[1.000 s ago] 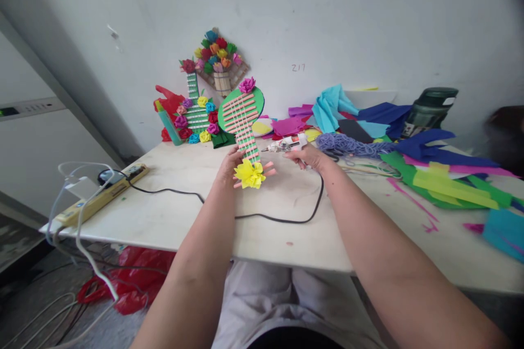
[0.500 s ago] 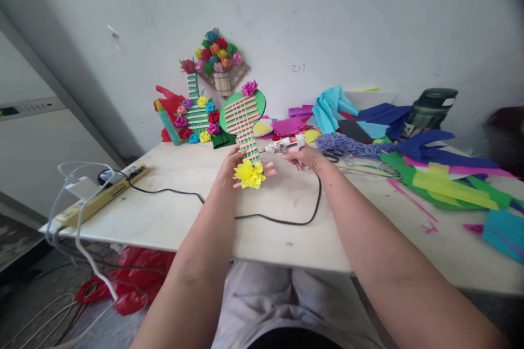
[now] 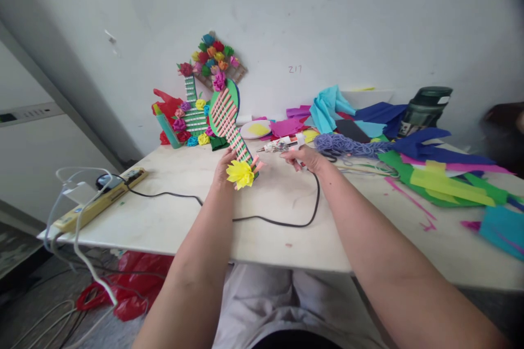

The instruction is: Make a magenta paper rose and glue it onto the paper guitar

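My left hand [image 3: 224,169] is closed around the neck of a paper guitar [image 3: 226,114], a green-backed craft piece with pink paper rolls and white strings. A magenta paper flower [image 3: 219,81] tops its round end, and a yellow paper flower [image 3: 240,174] sits at the near end. The guitar is tilted, its round end up and to the left. My right hand [image 3: 303,158] grips a white hot glue gun [image 3: 286,144], whose nozzle points left towards the guitar without touching it. The gun's black cord [image 3: 286,223] runs left across the table.
At the back left stand another decorated paper guitar [image 3: 195,120], a flower-basket craft [image 3: 216,57] and a turquoise glue bottle [image 3: 167,128]. Right lie purple yarn [image 3: 347,145], coloured paper [image 3: 450,185] and a dark bottle [image 3: 426,112]. A power strip [image 3: 102,199] lies at the table's left edge.
My left hand has turned the paper guitar, swinging its round end to the left and showing its edge more. The glue gun in my right hand has stayed nearly still.
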### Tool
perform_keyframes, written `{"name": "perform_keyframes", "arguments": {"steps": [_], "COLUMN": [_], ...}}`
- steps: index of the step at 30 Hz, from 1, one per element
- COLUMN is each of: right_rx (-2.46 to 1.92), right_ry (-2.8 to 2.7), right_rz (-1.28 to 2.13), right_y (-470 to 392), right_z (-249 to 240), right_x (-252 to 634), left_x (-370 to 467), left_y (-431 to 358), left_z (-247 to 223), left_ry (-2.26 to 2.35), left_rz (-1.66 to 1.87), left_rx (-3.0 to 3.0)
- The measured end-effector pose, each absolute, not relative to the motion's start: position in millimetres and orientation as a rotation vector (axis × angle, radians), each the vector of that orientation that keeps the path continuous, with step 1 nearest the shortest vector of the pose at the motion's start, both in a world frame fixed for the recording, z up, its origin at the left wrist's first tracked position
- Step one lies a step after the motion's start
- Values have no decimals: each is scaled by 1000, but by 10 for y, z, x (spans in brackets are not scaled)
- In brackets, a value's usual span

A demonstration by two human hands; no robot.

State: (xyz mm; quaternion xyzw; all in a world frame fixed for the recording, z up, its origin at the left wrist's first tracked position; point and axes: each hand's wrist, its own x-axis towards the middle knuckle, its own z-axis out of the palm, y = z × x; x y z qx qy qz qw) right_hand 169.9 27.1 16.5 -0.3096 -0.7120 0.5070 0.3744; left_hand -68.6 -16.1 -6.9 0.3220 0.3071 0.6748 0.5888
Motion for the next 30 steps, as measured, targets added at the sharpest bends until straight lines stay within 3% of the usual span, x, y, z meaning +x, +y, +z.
{"name": "perform_keyframes", "arguments": {"steps": [5, 30], "right_rx": [-744, -878], "right_ry": [-1811, -1896], "right_rz": [1348, 1356], "right_y": [268, 204], "right_z": [170, 228], "right_x": [1714, 1680], "left_x": [-659, -594], "left_y": [-234, -282], "left_z": [-19, 18], "left_ry": [651, 699], "left_rz": [1541, 1546], "left_rx": [470, 544]}}
